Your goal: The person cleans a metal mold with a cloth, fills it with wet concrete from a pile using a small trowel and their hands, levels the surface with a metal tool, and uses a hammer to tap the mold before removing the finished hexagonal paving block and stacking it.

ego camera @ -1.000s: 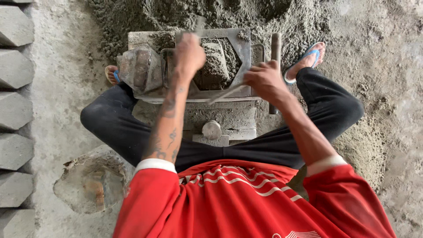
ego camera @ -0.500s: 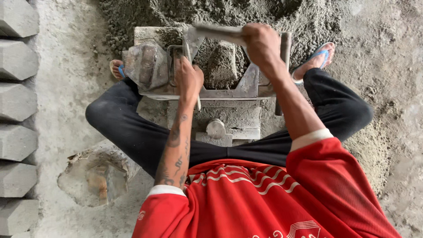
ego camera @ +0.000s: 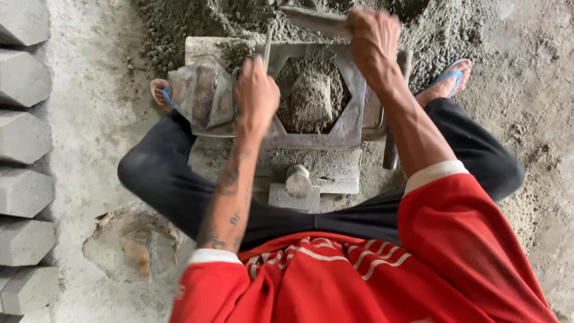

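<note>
Filling the hexagonal mould (ego camera: 353, 113): right hand (ego camera: 373, 36) gripping a trowel (ego camera: 314, 19), left hand (ego camera: 257, 93) closed around an upright handle (ego camera: 267, 45). Likely next, levelling the mix (ego camera: 308, 98) flush.

floor: rough grey concrete floor (ego camera: 89, 149), dusty and pale, with a broken shallow pit (ego camera: 134, 248) at lower left.
mix heap: dark damp mound of sandy cement mix (ego camera: 197, 21) spread across the top, touching the mould.
mould: grey hexagonal steel block mould (ego camera: 353, 113) on its flat metal base plate (ego camera: 335, 170), filled with mix.
blocks: column of grey hexagonal concrete paving blocks (ego camera: 24, 149) along the left edge, each touching the next.
</note>
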